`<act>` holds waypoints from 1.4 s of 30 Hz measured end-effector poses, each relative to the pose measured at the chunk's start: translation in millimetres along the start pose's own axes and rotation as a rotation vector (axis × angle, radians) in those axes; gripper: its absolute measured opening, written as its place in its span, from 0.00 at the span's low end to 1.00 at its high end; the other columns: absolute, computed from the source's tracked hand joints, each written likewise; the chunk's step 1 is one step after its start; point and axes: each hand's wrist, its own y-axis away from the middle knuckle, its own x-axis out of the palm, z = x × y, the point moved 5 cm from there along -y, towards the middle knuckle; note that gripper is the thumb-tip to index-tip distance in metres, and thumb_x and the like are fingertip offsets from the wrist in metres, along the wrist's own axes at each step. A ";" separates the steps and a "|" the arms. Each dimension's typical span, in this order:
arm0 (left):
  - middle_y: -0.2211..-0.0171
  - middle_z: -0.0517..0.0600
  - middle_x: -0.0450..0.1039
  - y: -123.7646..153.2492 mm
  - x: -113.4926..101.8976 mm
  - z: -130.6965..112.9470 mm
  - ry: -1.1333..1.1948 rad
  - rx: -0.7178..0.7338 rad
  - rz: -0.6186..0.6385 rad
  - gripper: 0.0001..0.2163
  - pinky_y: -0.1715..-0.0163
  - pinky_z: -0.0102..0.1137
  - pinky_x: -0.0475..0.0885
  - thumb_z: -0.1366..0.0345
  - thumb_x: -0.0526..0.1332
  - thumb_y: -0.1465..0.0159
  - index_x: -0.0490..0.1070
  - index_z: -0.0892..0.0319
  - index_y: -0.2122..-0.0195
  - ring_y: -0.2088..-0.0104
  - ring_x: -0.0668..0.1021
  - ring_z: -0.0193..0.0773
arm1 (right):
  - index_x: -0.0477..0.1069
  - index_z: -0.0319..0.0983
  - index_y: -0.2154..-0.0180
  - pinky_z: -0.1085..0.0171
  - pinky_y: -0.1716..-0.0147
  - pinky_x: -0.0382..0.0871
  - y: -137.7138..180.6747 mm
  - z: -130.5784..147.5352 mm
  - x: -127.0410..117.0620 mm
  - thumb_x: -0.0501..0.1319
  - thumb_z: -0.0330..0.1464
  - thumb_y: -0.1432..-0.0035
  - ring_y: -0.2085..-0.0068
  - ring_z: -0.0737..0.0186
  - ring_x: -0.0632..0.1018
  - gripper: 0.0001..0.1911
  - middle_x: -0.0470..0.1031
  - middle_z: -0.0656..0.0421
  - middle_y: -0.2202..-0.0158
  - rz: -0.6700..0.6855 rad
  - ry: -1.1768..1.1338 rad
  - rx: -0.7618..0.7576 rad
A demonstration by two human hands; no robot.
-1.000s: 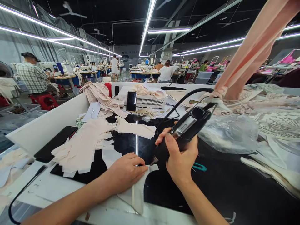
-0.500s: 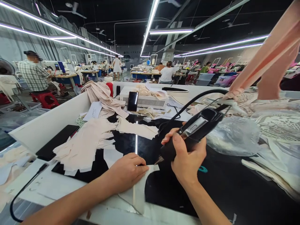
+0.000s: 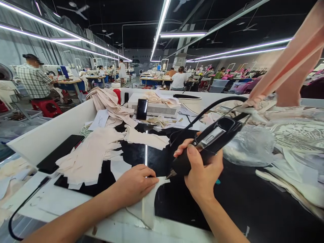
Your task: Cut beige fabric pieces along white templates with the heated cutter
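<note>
My right hand [image 3: 199, 175] is wrapped round a black corded hand tool [image 3: 207, 143], its tip down on the edge of a pale fabric piece [image 3: 149, 202] that lies on the glossy black work surface [image 3: 243, 206]. My left hand [image 3: 135, 184] rests palm down on that piece, fingers together and pressing it flat, just left of the tool tip. The tool's black cable [image 3: 210, 108] arcs up and away behind it.
A heap of cut beige fabric pieces [image 3: 88, 157] lies to the left, a black phone [image 3: 59, 153] beside it. A white box [image 3: 157, 108] with a phone leaning on it stands at the back. Lace and a plastic bag [image 3: 249, 145] lie on the right. People sit at distant tables.
My right hand and the tool have shifted slightly to the right along the fabric edge. My left hand stays pressed on the piece.
</note>
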 end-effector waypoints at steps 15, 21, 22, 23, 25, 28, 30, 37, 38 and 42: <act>0.50 0.53 0.88 0.7 2.2 1.7 0.018 0.013 -0.023 0.10 0.47 0.36 0.85 0.68 0.63 0.13 0.87 0.61 0.45 0.53 0.86 0.43 | 0.78 0.47 0.56 0.61 0.72 0.81 7.3 -0.2 0.5 0.84 0.49 0.37 0.73 0.61 0.79 0.22 0.82 0.66 0.67 0.008 0.008 0.016; 0.50 0.54 0.88 1.4 2.9 2.5 0.009 -0.011 0.006 0.11 0.46 0.36 0.85 0.68 0.63 0.13 0.87 0.60 0.46 0.51 0.87 0.43 | 0.75 0.46 0.56 0.60 0.71 0.80 3.2 0.1 -5.7 0.84 0.51 0.37 0.74 0.61 0.79 0.24 0.82 0.67 0.69 0.006 0.038 0.002; 0.49 0.54 0.88 1.3 3.5 2.7 0.007 -0.015 0.019 0.11 0.45 0.36 0.85 0.68 0.63 0.13 0.87 0.60 0.45 0.51 0.87 0.43 | 0.75 0.47 0.56 0.60 0.71 0.80 3.6 -0.6 -5.6 0.83 0.50 0.36 0.74 0.62 0.79 0.23 0.82 0.67 0.69 0.013 0.041 0.001; 0.49 0.54 0.88 1.1 4.2 2.9 0.004 -0.019 0.031 0.11 0.45 0.36 0.85 0.68 0.63 0.13 0.87 0.59 0.45 0.50 0.87 0.43 | 0.76 0.47 0.56 0.60 0.71 0.79 4.0 -1.1 -5.4 0.83 0.49 0.36 0.74 0.62 0.79 0.22 0.82 0.67 0.69 0.017 0.044 -0.001; 0.49 0.54 0.88 0.2 5.7 2.8 -0.004 -0.022 0.046 0.10 0.44 0.36 0.85 0.67 0.63 0.13 0.87 0.59 0.44 0.50 0.87 0.43 | 0.75 0.47 0.57 0.60 0.71 0.79 4.5 -1.3 -4.9 0.82 0.47 0.36 0.74 0.62 0.79 0.21 0.82 0.67 0.69 0.016 0.058 -0.004; 0.49 0.54 0.88 -2.2 4.4 -1.0 -0.055 -0.013 0.041 0.09 0.41 0.37 0.85 0.67 0.64 0.13 0.86 0.59 0.43 0.48 0.87 0.44 | 0.74 0.47 0.59 0.60 0.71 0.80 4.6 -1.5 -6.6 0.82 0.48 0.37 0.74 0.61 0.80 0.22 0.82 0.66 0.69 -0.009 0.093 0.020; 0.46 0.56 0.87 -3.7 0.3 -6.7 -0.126 -0.013 0.039 0.09 0.38 0.37 0.84 0.70 0.65 0.14 0.84 0.61 0.40 0.45 0.87 0.45 | 0.74 0.47 0.58 0.59 0.71 0.80 5.0 -2.5 -10.5 0.84 0.49 0.40 0.74 0.61 0.80 0.24 0.83 0.67 0.69 -0.039 0.113 0.051; 0.47 0.56 0.83 -3.8 3.5 -23.5 -0.290 -0.141 0.274 0.06 0.49 0.35 0.82 0.77 0.69 0.22 0.79 0.62 0.47 0.50 0.85 0.46 | 0.74 0.48 0.53 0.52 0.65 0.82 12.0 0.7 -23.7 0.86 0.54 0.48 0.72 0.53 0.83 0.32 0.85 0.65 0.66 -0.102 0.244 0.127; 0.50 0.55 0.82 -3.3 7.8 -22.9 -0.314 -0.166 0.292 0.07 0.52 0.34 0.81 0.78 0.69 0.23 0.78 0.61 0.50 0.53 0.84 0.46 | 0.74 0.49 0.53 0.52 0.64 0.81 13.3 3.7 -23.6 0.86 0.54 0.48 0.72 0.53 0.83 0.32 0.85 0.65 0.67 -0.113 0.269 0.136; 0.58 0.51 0.77 -3.1 25.8 -17.1 -0.350 -0.208 0.305 0.11 0.59 0.34 0.76 0.82 0.70 0.28 0.75 0.58 0.56 0.58 0.80 0.45 | 0.75 0.50 0.53 0.50 0.59 0.81 17.6 17.0 -20.2 0.82 0.53 0.51 0.70 0.50 0.84 0.30 0.84 0.66 0.69 -0.165 0.388 0.189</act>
